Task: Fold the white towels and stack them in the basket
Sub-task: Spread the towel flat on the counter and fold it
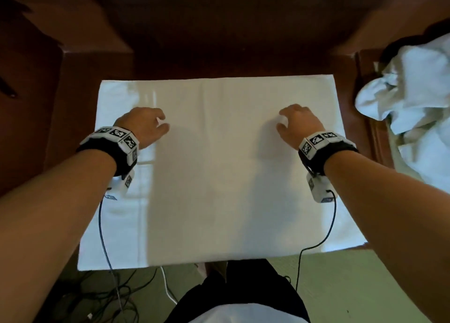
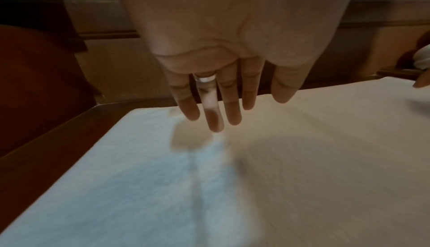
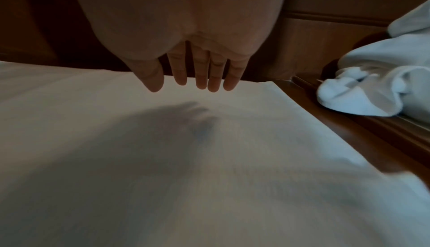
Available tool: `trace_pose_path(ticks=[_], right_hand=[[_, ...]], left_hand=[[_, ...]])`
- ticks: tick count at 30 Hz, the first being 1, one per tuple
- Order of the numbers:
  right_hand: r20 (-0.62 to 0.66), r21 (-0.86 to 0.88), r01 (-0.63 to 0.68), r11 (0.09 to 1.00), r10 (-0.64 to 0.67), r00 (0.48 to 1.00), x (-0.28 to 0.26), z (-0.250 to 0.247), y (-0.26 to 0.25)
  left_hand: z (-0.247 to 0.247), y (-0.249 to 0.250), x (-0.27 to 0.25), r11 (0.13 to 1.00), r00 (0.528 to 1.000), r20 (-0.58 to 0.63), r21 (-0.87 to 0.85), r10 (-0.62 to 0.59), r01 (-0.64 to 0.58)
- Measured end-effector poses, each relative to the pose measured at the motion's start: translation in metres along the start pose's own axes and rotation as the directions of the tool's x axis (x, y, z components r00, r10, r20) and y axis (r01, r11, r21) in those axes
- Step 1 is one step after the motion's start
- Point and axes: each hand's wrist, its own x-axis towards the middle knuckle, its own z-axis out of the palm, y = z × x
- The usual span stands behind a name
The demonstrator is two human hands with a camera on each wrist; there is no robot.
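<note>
**Towel spread flat, both hands above it, nothing gripped**

Far left: dark wooden furniture [image 1: 80, 83] borders the work surface. Cables [image 1: 104, 296] lie tangled on the green floor [image 1: 353, 286] at the near left.

Left hand [image 1: 142, 125]: positioned over the left part of the towel [image 1: 214, 171], wrist band with printed markers behind it. The left wrist view shows the fingers [image 2: 210, 111] straight and pointing down toward the cloth, a ring [image 2: 205, 78] on one of them. The tips sit close above their own shadow; contact with the cloth cannot be confirmed. The hand holds nothing.

Centre: the towel lies spread flat on the wooden table [image 1: 219, 64], covering most of it. A faint vertical crease runs down from its far edge. The near edge reaches the table's front, by the person's dark clothing.

Right hand [image 1: 298, 122]: over the right part of the towel, roughly level with the left hand. The right wrist view shows the fingers [image 3: 202, 74] extended, slightly apart, clear of the cloth, a shadow beneath. It grips nothing.

Far right: a crumpled pile [image 1: 414, 98] of white towels rests on a separate wooden surface beside the table, apart from the spread towel. No basket is identifiable.
</note>
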Motion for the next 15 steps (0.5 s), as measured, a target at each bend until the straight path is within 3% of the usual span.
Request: trace_pose_path(ticks=[6, 10, 15], right_hand=[[-0.047, -0.118, 0.020, 0.993, -0.025, 0.999, 0.082, -0.011, 0.024], [-0.013, -0.177, 0.047, 0.983, -0.050, 0.999, 0.103, -0.002, 0.039], [-0.161, -0.180, 0.050, 0.982, -0.079, 0.984, 0.106, 0.005, 0.043]], left_hand=[[0.001, -0.007, 0.075, 0.983, 0.993, -0.107, 0.181, 0.040, -0.021], [0.012, -0.013, 0.099, 0.940, 0.992, -0.105, 0.341, 0.063, -0.024], [0.024, -0.010, 0.101, 0.946, 0.942, -0.300, 0.321, 0.148, -0.047]])
